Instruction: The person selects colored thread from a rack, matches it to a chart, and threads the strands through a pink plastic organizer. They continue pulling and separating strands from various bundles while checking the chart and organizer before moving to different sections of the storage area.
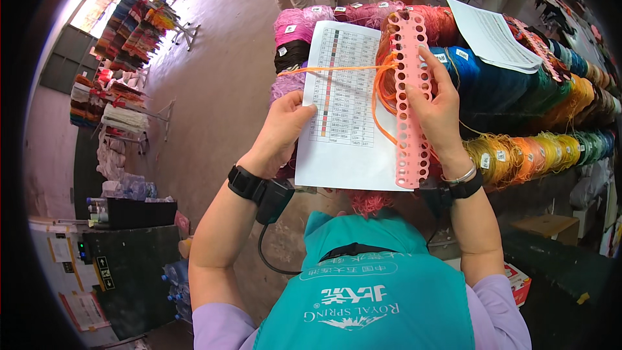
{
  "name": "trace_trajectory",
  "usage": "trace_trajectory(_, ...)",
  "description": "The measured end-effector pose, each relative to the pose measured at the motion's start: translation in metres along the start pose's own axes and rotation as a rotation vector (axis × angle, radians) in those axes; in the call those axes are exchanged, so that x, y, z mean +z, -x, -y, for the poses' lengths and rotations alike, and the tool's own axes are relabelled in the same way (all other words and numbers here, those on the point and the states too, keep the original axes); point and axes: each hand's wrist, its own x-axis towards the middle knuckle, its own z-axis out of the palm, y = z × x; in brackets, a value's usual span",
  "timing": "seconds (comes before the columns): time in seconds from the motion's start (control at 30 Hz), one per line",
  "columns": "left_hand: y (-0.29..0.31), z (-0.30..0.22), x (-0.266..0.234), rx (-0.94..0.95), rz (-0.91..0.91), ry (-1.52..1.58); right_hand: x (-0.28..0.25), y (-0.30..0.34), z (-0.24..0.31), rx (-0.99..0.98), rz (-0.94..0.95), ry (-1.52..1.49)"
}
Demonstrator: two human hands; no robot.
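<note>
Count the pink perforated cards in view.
2: one pink perforated card in the right hand, another card beside the white papers at upper right; more may be hidden.

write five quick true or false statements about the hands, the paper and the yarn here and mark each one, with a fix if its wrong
1. The right hand holds a pink strip with holes along its edges. True.
2. The left hand grips a water bottle. False: it holds the left edge of a printed sheet.
3. Orange thread runs across the printed sheet. True.
4. The other papers lie on the floor. False: they rest on top of the wound yarn.
5. A black strap is worn on the left wrist only. False: the right wrist has one too.
</note>
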Motion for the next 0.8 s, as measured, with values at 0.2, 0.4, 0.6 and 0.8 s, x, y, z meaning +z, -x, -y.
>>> trace_trajectory(0.2,0.005,0.005,-0.001,0.035,-0.039,0.000,0.002,-0.001,0.007,-0.040,0.011,-0.025)
trace_trajectory(0.4,0.011,0.007,0.002,0.045,-0.106,0.010,0.004,0.000,0.005,-0.032,0.027,-0.061)
trace_trajectory(0.6,0.014,0.009,-0.002,0.058,-0.138,0.014,0.006,0.000,-0.005,-0.003,0.018,-0.064)
trace_trajectory(0.8,0.016,0.008,-0.004,0.062,-0.156,0.006,0.008,0.002,-0.027,0.088,0.040,-0.118)
